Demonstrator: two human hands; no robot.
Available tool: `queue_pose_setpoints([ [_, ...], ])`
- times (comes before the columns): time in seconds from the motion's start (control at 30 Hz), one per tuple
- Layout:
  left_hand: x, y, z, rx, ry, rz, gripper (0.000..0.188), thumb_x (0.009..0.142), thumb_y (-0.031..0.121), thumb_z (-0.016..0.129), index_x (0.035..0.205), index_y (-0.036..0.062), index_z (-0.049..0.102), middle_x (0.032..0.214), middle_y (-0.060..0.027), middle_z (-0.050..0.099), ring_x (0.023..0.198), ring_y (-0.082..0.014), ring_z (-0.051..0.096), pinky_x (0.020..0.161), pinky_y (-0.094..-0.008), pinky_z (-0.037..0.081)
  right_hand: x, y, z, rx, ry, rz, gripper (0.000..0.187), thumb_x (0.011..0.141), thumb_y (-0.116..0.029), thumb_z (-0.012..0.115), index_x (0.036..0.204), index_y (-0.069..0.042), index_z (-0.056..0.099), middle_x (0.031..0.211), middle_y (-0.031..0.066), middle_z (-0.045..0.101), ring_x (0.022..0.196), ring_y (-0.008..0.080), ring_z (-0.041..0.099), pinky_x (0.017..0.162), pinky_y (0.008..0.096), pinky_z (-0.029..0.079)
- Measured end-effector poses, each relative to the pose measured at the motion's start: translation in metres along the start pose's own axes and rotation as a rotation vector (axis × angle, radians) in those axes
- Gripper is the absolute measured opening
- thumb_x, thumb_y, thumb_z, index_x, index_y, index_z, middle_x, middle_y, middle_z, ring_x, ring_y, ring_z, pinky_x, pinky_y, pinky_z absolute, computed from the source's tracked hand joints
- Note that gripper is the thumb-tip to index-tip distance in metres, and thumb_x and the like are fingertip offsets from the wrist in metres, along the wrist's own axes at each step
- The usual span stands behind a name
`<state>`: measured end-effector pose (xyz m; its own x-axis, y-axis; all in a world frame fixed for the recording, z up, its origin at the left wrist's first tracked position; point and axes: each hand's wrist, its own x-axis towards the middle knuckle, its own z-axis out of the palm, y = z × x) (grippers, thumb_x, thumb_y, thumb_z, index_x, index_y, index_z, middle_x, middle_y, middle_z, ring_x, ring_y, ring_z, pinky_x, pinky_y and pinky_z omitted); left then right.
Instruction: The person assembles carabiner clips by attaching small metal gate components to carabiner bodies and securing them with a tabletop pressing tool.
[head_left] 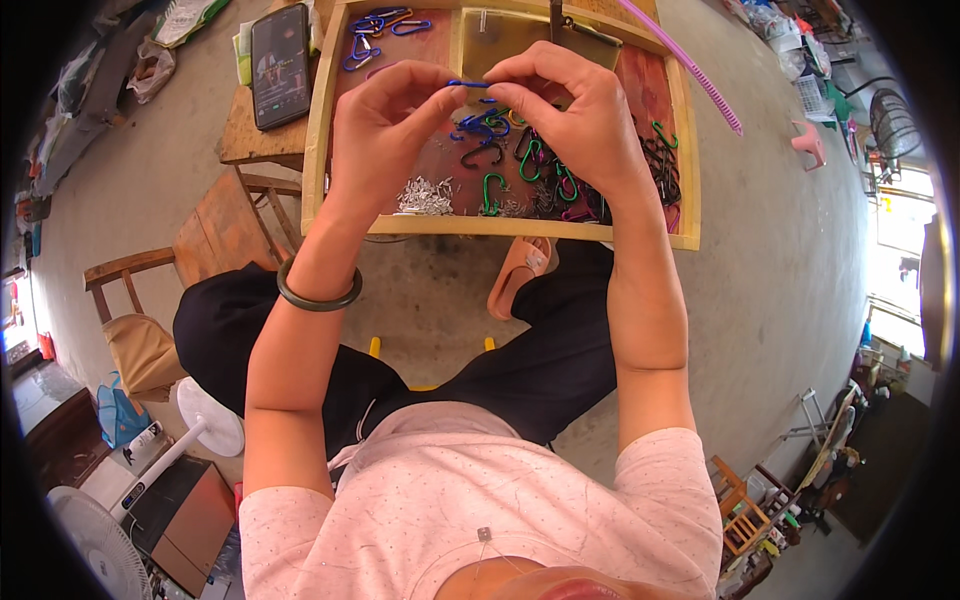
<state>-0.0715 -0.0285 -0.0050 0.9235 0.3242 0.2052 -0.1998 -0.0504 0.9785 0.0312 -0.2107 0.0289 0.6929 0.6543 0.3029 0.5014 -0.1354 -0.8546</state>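
My left hand [385,125] and my right hand [572,115] meet over a shallow wooden tray [500,230]. Both pinch a thin blue carabiner [468,84], seen edge-on between the fingertips; its gate is too small to make out. Below it lies a heap of blue carabiner pieces [485,125]. A pile of small silver pins [427,197] sits near the tray's front edge, left of a green hook-shaped carabiner body [493,194]. More green, black and purple pieces lie under and beside my right hand. Several blue carabiners [410,27] rest in the far left corner.
A phone [281,66] lies on the wooden table left of the tray. A metal fixture [556,25] stands at the tray's far side. A pink coiled strip [710,85] hangs over its right edge. A wooden chair [222,225] stands to the left, fans lower left.
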Motion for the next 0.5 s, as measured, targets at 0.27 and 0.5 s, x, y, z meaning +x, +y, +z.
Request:
queue_pose_setpoints([
  [0.27,-0.0019,-0.0001,0.0001,-0.125,-0.023,-0.033,0.020,0.095,0.008,0.075,0.113,-0.0011,0.072,0.089,-0.0013,0.073,0.077,-0.0071,0.067,0.070,-0.0210,0.052,-0.0005,-0.0030,0.0039,-0.078,0.028,-0.116,0.011,0.087,-0.007,0.076,0.096,-0.002,0.073,0.083,0.0069,0.065,0.072,0.0178,0.064,0.067,0.0298,0.050],
  [0.5,-0.0042,-0.0005,0.0040,-0.157,-0.009,-0.061,0.022,0.095,0.007,0.074,0.115,-0.0013,0.070,0.092,-0.0023,0.074,0.078,-0.0076,0.068,0.071,-0.0218,0.052,0.0000,-0.0038,0.0075,-0.173,0.069,-0.162,0.013,0.085,-0.007,0.078,0.096,-0.004,0.074,0.086,0.0048,0.066,0.072,0.0185,0.065,0.066,0.0309,0.052],
])
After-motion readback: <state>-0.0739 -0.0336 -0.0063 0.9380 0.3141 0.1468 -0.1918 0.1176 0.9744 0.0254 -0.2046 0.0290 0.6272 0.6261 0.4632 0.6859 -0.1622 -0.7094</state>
